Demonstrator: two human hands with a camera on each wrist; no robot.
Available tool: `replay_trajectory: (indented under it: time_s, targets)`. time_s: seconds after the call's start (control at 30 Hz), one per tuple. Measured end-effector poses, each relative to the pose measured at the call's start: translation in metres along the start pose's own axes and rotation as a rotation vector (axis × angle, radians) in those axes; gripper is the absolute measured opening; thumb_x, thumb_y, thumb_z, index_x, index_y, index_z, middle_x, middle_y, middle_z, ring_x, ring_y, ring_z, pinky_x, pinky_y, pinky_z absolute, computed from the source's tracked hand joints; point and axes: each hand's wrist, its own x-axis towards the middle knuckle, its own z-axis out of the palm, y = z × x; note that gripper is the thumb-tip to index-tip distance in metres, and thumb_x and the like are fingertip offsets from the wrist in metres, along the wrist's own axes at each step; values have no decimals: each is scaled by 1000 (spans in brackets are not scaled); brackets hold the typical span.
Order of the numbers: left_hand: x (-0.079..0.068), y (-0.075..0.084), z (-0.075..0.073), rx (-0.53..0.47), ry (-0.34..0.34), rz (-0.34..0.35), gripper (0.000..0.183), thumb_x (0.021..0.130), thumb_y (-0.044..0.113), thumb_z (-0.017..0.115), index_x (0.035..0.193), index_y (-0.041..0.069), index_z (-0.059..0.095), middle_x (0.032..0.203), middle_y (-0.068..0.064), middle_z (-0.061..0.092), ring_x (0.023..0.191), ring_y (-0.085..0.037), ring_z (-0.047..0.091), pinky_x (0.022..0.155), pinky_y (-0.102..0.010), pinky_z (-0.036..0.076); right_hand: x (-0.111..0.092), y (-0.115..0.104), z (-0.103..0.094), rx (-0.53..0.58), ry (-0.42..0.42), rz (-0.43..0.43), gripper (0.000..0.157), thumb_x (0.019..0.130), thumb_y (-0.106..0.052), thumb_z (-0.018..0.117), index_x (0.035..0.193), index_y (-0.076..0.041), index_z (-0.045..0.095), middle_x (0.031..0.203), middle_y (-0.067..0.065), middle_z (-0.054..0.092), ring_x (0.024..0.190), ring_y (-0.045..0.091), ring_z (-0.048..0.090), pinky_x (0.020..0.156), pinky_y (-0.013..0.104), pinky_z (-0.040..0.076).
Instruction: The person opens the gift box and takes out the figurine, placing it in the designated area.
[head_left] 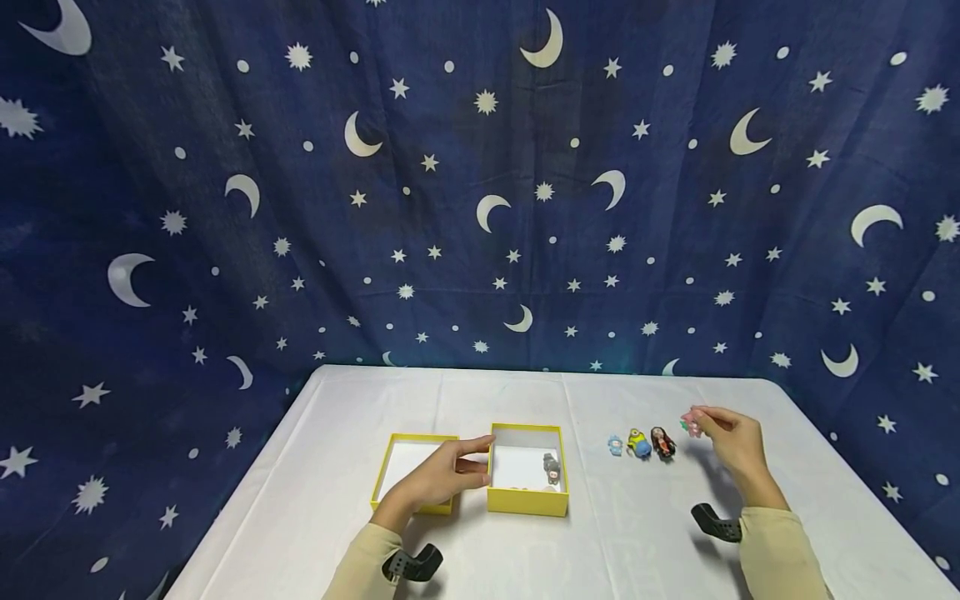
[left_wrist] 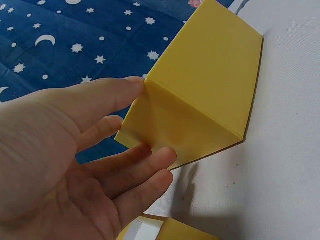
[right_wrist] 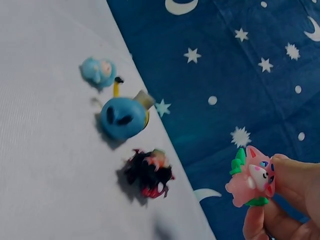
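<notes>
My left hand (head_left: 444,477) touches the left wall of a yellow box (head_left: 527,502), thumb at its upper edge and fingertips against its side. In the left wrist view that hand's fingers are nearly straight. Inside the white-lined box lies a small grey figure (head_left: 552,468), with something pale partly hidden by the front wall. My right hand (head_left: 738,446) pinches a pink figurine with green parts (right_wrist: 254,179), held above the table. Left of it, a dark-haired figurine (head_left: 663,444), a yellow-and-blue Minion figurine (head_left: 638,444) and a light-blue figurine (head_left: 615,445) lie in a row.
A shallow yellow-rimmed box part (head_left: 390,460) with a white inside lies left of the box, partly behind the left hand. A white cloth (head_left: 622,542) covers the table. Behind hangs a dark blue curtain (head_left: 450,208) with moons and stars. Both wrists wear black straps.
</notes>
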Motion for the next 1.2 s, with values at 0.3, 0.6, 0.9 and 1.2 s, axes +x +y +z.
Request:
replay_trajectory:
  time_s: [0.3, 0.6, 0.9, 1.2]
  targets:
    - [0, 0, 0, 11, -1, 3, 61, 97, 9, 66, 153, 2, 42, 156, -21, 44, 129, -35, 61, 102, -36, 55, 4, 20, -2, -84, -92, 125, 44, 103, -25, 59, 129, 11, 62, 78, -28, 61, 73, -8, 53, 66, 19, 47]
    - [-1, 1, 1, 24, 0, -6, 61, 98, 10, 66, 153, 2, 42, 159, -19, 42, 130, -34, 61, 102, -32, 54, 9, 33, 2, -63, -111, 204, 44, 102, -19, 57, 131, 13, 58, 78, -16, 65, 70, 0, 55, 58, 21, 47]
    - [-1, 4, 0, 14, 3, -9, 61, 98, 9, 66, 153, 3, 42, 158, -20, 43, 130, -34, 61, 103, -36, 54, 10, 37, 10, -81, -61, 142, 37, 99, -10, 60, 124, 17, 61, 84, 3, 74, 66, -2, 59, 56, 15, 49]
    - [-2, 4, 1, 13, 6, -6, 62, 97, 10, 67, 153, 2, 42, 155, -22, 46, 129, -35, 61, 103, -39, 54, 11, 41, 11, -144, -38, 105, 35, 95, -9, 65, 120, 15, 65, 102, 25, 74, 69, -4, 53, 58, 13, 46]
